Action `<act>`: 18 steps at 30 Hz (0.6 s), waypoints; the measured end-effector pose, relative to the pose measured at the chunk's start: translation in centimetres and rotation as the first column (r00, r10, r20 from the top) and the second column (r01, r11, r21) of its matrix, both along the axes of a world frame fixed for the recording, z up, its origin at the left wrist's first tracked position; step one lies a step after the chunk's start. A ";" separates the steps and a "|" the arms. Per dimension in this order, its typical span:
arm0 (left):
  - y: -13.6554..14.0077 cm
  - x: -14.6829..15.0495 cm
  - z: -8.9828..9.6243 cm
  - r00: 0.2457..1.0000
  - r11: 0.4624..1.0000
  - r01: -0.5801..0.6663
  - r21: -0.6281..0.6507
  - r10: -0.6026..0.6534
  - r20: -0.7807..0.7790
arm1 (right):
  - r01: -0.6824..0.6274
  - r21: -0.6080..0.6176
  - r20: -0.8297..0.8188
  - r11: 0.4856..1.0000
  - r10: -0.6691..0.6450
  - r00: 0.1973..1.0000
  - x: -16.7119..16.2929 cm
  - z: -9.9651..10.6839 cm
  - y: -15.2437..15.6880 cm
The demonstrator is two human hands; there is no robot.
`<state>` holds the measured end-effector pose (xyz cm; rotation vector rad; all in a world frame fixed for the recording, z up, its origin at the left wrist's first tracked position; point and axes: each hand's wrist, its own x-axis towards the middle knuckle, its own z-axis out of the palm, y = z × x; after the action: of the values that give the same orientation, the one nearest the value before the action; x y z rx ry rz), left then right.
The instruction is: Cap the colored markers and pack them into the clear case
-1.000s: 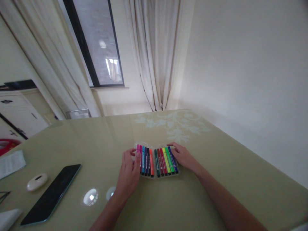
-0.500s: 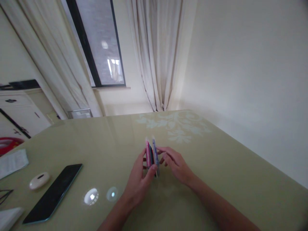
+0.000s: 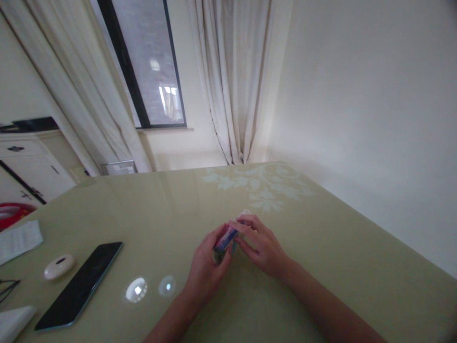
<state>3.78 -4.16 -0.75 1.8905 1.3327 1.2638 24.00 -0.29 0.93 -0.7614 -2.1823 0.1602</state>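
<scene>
A small clear pack of coloured pens [image 3: 226, 239], pink and blue-purple, is held between my hands above the middle of the table. It lies tilted, its far end pointing up and to the right. My left hand [image 3: 209, 259] grips the near end, thumb on the right side and fingers on the left. My right hand [image 3: 262, 245] closes over the far end, with fingers across the top and the thumb underneath. Fingers hide much of the pack, so its single pens are hard to make out.
On the greenish table [image 3: 171, 205] to my left lie a black tablet [image 3: 80, 286], a white oval case [image 3: 59, 267], a folded paper [image 3: 19, 240], a dark cable [image 3: 9, 288] and a white object [image 3: 14, 321]. A wall [image 3: 374, 119] borders the right side.
The pack has turned from standing upright to a rightward slant. My right hand has gone from beside it, fingers loosely curled, to gripping its far end.
</scene>
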 end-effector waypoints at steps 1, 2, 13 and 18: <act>0.0 0.1 0.0 1.000 1.000 0.013 -0.020 -0.013 0.001 | -0.013 0.055 0.036 0.998 0.011 0.999 -0.1 0.1 -0.2; 0.0 0.1 -0.1 1.000 0.999 0.025 -0.046 -0.025 0.002 | -0.031 0.100 0.060 0.994 0.025 0.998 -0.3 0.3 -0.3; -0.2 0.3 0.2 0.999 0.993 0.049 -0.107 -0.050 -0.005 | -0.096 0.296 0.063 0.950 0.081 0.995 -0.7 0.4 -0.8; 0.0 0.2 0.0 0.999 0.994 0.038 -0.104 -0.040 -0.015 | -0.068 0.343 0.073 0.937 0.046 0.996 -0.9 0.8 -1.1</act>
<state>4.01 -4.18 -0.76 1.8504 1.3377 1.1395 23.08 -1.42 1.73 -0.5093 -2.2116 -0.2181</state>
